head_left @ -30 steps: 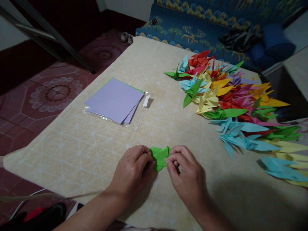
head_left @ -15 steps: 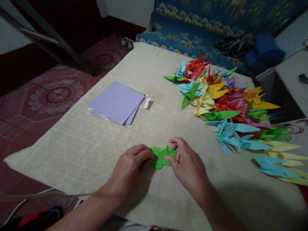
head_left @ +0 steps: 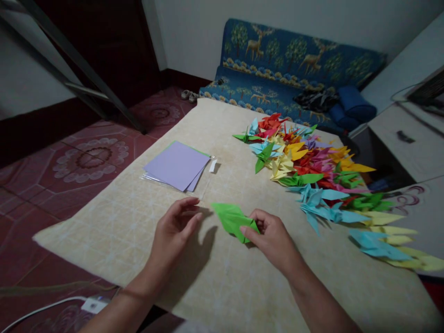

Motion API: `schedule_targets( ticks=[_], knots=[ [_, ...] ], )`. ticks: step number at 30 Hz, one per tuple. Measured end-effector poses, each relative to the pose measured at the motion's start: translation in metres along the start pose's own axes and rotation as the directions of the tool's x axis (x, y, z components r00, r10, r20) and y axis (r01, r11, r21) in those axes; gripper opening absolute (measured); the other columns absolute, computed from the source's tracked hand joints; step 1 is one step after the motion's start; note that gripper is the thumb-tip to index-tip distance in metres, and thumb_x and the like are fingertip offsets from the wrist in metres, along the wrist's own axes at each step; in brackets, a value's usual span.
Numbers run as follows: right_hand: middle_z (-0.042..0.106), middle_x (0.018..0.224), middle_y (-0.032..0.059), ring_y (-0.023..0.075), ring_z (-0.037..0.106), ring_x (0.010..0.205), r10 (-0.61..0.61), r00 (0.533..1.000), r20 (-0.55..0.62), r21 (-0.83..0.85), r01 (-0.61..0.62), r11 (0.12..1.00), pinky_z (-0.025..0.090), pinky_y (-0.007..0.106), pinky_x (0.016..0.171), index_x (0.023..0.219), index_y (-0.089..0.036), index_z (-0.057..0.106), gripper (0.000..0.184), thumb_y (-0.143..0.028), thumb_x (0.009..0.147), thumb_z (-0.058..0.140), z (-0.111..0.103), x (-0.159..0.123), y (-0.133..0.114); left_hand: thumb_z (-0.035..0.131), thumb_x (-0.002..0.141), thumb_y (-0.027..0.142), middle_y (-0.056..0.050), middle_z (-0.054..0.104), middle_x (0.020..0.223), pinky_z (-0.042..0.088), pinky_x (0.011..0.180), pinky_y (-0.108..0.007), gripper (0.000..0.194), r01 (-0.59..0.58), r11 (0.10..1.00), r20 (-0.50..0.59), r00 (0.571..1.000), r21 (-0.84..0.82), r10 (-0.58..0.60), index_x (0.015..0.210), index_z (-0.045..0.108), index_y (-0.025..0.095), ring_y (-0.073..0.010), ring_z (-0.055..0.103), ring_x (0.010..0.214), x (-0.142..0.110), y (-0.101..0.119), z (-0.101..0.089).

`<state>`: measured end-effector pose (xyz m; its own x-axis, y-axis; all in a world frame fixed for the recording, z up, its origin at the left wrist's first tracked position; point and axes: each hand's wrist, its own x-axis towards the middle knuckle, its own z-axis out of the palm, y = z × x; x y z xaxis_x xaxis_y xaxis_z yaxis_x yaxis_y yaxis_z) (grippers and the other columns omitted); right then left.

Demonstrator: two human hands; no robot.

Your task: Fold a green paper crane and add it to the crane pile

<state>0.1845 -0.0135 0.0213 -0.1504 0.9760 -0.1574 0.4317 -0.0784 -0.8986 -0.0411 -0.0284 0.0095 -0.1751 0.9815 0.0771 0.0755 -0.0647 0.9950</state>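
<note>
A partly folded piece of green origami paper is held in my right hand, thumb on top and fingers curled beneath its right end. Its pointed left end sticks out toward the upper left, a little above the cloth. My left hand is apart from the paper, to its left, with thumb and fingers spread and nothing between them. Beyond my left hand lies a stack of purple paper sheets with a green edge showing, on a clear plastic sleeve.
Many folded paper cranes in several colours cover the table's right side. A small white tab sits beside the paper stack. The table has a cream patterned cloth. Behind it stands a blue sofa; a ladder leans at left.
My left hand has let go of the green paper and moved left, opening. The right hand keeps hold of it, and its left end now points up-left. The view has tilted upward.
</note>
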Motion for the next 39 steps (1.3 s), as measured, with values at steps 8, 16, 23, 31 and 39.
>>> schedule_targets(
  ticks=[8, 16, 23, 31, 39],
  knots=[
    [0.046, 0.056, -0.0054, 0.0096, 0.041, 0.053, 0.01, 0.948, -0.317, 0.361, 0.111, 0.926, 0.034, 0.021, 0.049, 0.064, -0.019, 0.048, 0.031, -0.037, 0.073, 0.071, 0.022, 0.003, -0.004, 0.087, 0.062, 0.028, -0.009, 0.074, 0.095, 0.055, 0.069, -0.026, 0.047, 0.45, 0.793, 0.313, 0.886, -0.41, -0.341, 0.105, 0.07, 0.015, -0.0177, 0.07, 0.079, 0.018, 0.015, 0.049],
    [0.06, 0.07, -0.0019, 0.0125, 0.052, 0.06, 0.003, 0.97, -0.245, 0.535, 0.133, 0.834, 0.043, 0.022, 0.054, 0.083, -0.019, 0.054, 0.03, -0.034, 0.068, 0.075, 0.029, 0.005, 0.003, 0.088, 0.058, 0.032, -0.006, 0.072, 0.067, 0.045, 0.054, -0.021, 0.03, 0.428, 0.823, 0.307, 0.894, -0.373, -0.326, 0.072, 0.073, 0.01, -0.012, 0.061, 0.055, 0.036, 0.016, 0.08],
    [0.059, 0.07, -0.0015, 0.0121, 0.052, 0.059, 0.058, 0.978, -0.201, 0.563, 0.066, 0.824, 0.043, 0.021, 0.053, 0.082, -0.017, 0.057, 0.03, -0.042, 0.075, 0.072, 0.027, 0.006, 0.013, 0.086, 0.06, 0.035, -0.006, 0.071, 0.064, 0.044, 0.054, -0.022, 0.029, 0.408, 0.869, 0.316, 0.894, -0.28, -0.318, 0.067, 0.073, 0.01, -0.0127, 0.06, 0.054, 0.032, 0.015, 0.086],
    [0.057, 0.069, -0.0017, 0.0113, 0.05, 0.057, 0.036, 0.983, -0.18, 0.588, 0.078, 0.805, 0.042, 0.021, 0.052, 0.084, -0.017, 0.059, 0.029, -0.041, 0.075, 0.073, 0.028, 0.006, 0.013, 0.085, 0.062, 0.035, 0.002, 0.06, 0.052, 0.036, 0.047, -0.018, 0.031, 0.348, 0.898, 0.196, 0.933, -0.269, -0.302, 0.058, 0.064, 0.012, -0.0071, 0.049, 0.047, 0.033, 0.009, 0.087],
    [0.054, 0.064, -0.0024, 0.0117, 0.049, 0.056, 0.04, 0.974, -0.223, 0.495, 0.078, 0.865, 0.04, 0.021, 0.05, 0.077, -0.018, 0.056, 0.024, -0.037, 0.076, 0.071, 0.031, 0.0, 0.015, 0.085, 0.061, 0.032, -0.002, 0.067, 0.061, 0.041, 0.05, -0.019, 0.026, 0.28, 0.908, 0.079, 0.96, -0.312, -0.269, 0.069, 0.071, 0.011, -0.009, 0.055, 0.052, 0.041, 0.008, 0.085]
  ],
)
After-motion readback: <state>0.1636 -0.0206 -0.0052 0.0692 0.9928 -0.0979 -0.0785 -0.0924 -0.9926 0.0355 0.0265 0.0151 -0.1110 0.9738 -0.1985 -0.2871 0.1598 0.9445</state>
